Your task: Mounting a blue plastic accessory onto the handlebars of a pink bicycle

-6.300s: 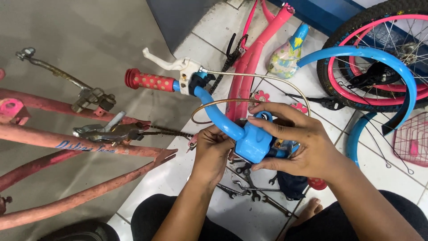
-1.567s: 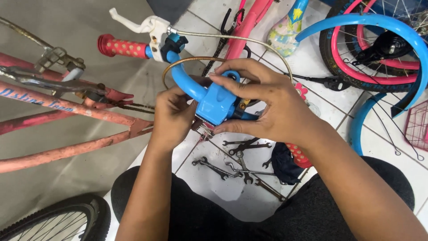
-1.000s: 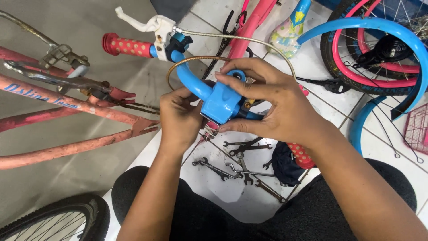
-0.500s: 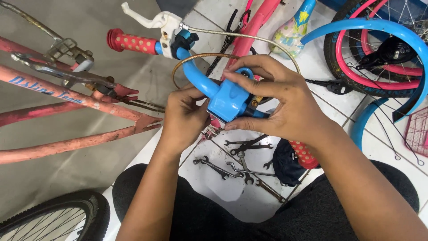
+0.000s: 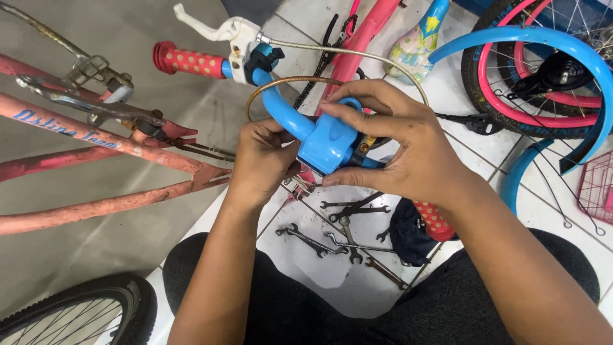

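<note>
Bright, even daylight with soft shadows, mild glare on the white floor tiles (image 5: pixel 332 268), sharp focus throughout.

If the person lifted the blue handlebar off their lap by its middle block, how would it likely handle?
The blue handlebar looks like a rigid curved tube, so it would probably stay stiff. The red grip and white brake lever sit far out on one end, so it may tip that way. The cable looping from the lever would likely flop and tug.
</note>
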